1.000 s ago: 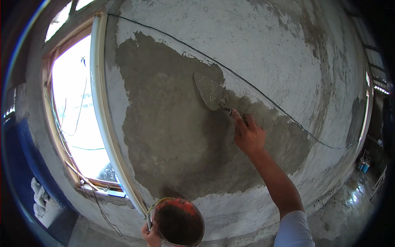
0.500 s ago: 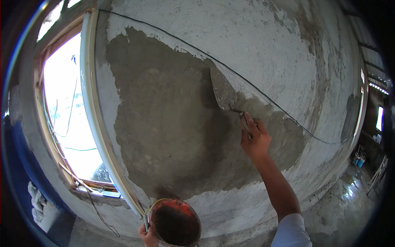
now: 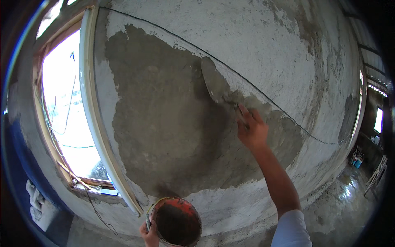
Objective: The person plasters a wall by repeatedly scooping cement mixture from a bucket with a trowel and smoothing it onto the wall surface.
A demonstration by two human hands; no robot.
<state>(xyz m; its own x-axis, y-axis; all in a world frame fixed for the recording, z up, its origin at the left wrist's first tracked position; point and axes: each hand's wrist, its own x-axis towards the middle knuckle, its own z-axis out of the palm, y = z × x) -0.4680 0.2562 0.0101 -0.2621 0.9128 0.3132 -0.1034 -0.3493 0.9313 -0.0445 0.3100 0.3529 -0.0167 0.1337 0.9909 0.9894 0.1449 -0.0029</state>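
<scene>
My right hand (image 3: 253,128) is closed round the handle of a pointed trowel (image 3: 214,82). The trowel's blade lies close against a broad patch of wet grey plaster (image 3: 152,107) on the wall; whether its whole face touches cannot be made out. Below, my left hand (image 3: 150,236) grips the handle of a bucket (image 3: 200,230) at its left side. The bucket is reddish-orange inside, with dark grey mortar (image 3: 175,224) in it. Its mouth tilts toward me, under the lower edge of the plaster patch.
A thin dark cable (image 3: 197,46) runs slantwise across the pale wall (image 3: 263,37), just above the trowel. On the left stand a white pipe (image 3: 91,99) and a wooden-framed window (image 3: 39,74) with loose wires. Blue bottles (image 3: 358,163) stand on the wet floor (image 3: 335,214) at right.
My right hand and the trowel have shifted slightly left and up along the plaster. The left hand and bucket stay nearly in place.
</scene>
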